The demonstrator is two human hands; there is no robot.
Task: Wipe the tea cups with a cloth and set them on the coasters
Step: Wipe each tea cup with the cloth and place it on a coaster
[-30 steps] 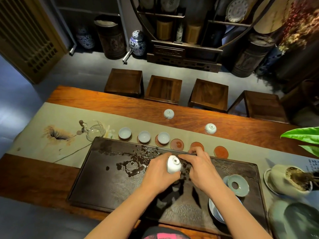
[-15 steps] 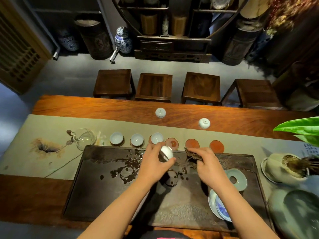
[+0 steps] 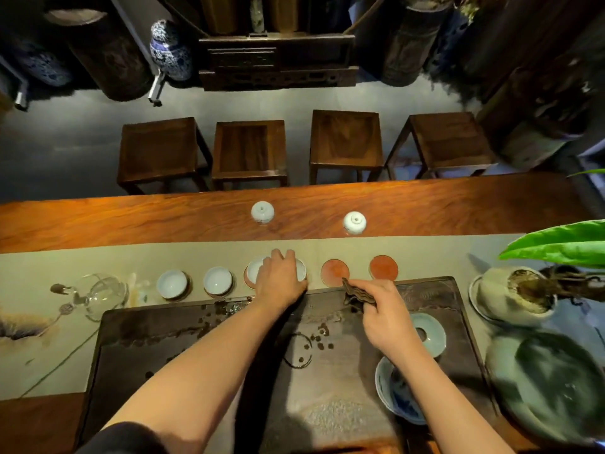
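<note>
A row of white tea cups stands on round coasters along the beige runner (image 3: 98,257): one cup (image 3: 172,284), a second cup (image 3: 217,280) and a third cup (image 3: 254,269). My left hand (image 3: 281,279) reaches over the row and is closed on a fourth cup (image 3: 301,269), which rests at the fourth coaster, mostly hidden. To the right lie two bare red-brown coasters (image 3: 334,271) (image 3: 383,267). My right hand (image 3: 383,309) holds a dark folded cloth (image 3: 357,291) over the tea tray's far edge. Two upside-down cups (image 3: 262,212) (image 3: 354,222) sit on the bare wood beyond.
A dark wet tea tray (image 3: 196,339) fills the near table. A celadon ring dish (image 3: 430,334) and a blue-and-white bowl (image 3: 393,398) sit on its right. A glass pitcher (image 3: 98,293) stands left, a potted plant (image 3: 510,299) right. Several stools (image 3: 248,149) line the far side.
My left hand carried the wiped cup from above the tray forward to the fourth coaster. My right hand drew back to the right with the cloth. The camera tilted downward.
</note>
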